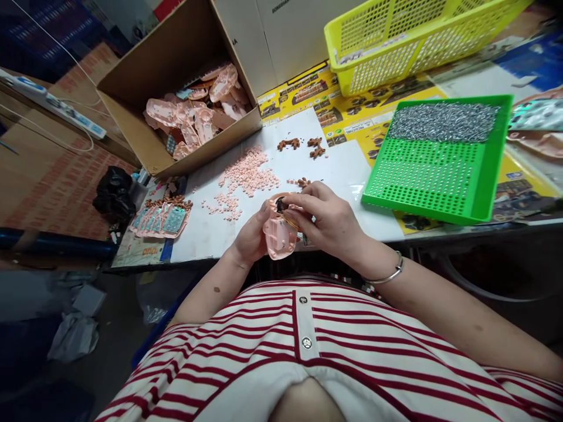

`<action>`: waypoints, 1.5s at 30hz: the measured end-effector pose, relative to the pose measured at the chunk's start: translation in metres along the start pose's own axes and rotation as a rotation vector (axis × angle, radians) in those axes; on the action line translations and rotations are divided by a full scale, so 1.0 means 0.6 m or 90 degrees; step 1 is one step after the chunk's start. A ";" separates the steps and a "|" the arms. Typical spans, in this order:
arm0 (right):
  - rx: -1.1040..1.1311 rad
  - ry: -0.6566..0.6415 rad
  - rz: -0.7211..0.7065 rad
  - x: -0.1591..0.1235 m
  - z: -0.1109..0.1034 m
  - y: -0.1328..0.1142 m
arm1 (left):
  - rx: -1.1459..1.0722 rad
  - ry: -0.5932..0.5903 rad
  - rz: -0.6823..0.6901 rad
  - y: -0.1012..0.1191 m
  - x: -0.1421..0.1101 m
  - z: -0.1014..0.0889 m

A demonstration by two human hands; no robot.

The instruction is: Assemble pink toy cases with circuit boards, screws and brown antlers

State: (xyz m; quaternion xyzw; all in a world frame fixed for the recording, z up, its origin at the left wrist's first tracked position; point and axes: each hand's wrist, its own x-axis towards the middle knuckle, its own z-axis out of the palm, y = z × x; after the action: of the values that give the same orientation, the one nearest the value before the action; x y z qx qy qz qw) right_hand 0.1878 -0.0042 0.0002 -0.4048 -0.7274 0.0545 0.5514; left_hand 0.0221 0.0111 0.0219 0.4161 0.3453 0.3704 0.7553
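My left hand [253,237] is closed around the side of a pink plastic shell [281,237], held tilted above the table's front edge. The shell's hollow inside faces up, and a dark part [280,204] sits near its far end. Over that end my right hand [328,220] bends its fingers, thumb and forefinger pinched at the dark part. Whether the fingers grip that part or press on it, I cannot tell. Just beyond the hands lie brown antler-shaped pieces [315,147] and a spread of small pink pieces [250,171] on white sheets.
A cardboard box [176,155] holding pink shells stands at the back left. Finished-looking pink and teal pieces [169,221] lie at the left. To the right is a green tray [422,176] with many small metal screws, and behind it a yellow basket [396,64].
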 end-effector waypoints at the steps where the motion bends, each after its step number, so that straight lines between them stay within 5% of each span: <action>1: -0.002 -0.007 -0.001 0.000 -0.001 0.000 | -0.006 -0.001 0.002 0.001 0.000 0.001; 16: -0.042 -0.035 -0.069 0.004 -0.002 0.001 | -0.083 0.051 -0.029 0.004 0.000 0.014; 26: -0.080 -0.051 -0.013 -0.007 0.007 0.011 | -0.053 0.020 -0.030 -0.002 0.004 0.010; 35: 0.104 -0.050 0.037 -0.008 0.010 0.009 | 0.035 0.096 -0.003 0.005 0.000 0.015; 39: 0.195 -0.021 0.091 -0.007 -0.001 0.020 | 0.041 0.164 0.076 0.018 0.000 0.011; 41: 0.228 -0.063 0.121 -0.014 -0.006 0.030 | 0.050 0.201 0.108 0.026 0.000 0.007; 45: 0.251 -0.291 0.206 -0.044 -0.003 0.045 | 0.051 0.247 0.166 0.038 0.003 -0.003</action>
State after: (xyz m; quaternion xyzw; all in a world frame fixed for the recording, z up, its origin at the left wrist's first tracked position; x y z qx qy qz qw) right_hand 0.2056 -0.0040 -0.0335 -0.3776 -0.7340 0.3702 0.4261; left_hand 0.0151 0.0222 0.0409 0.4074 0.4419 0.5239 0.6035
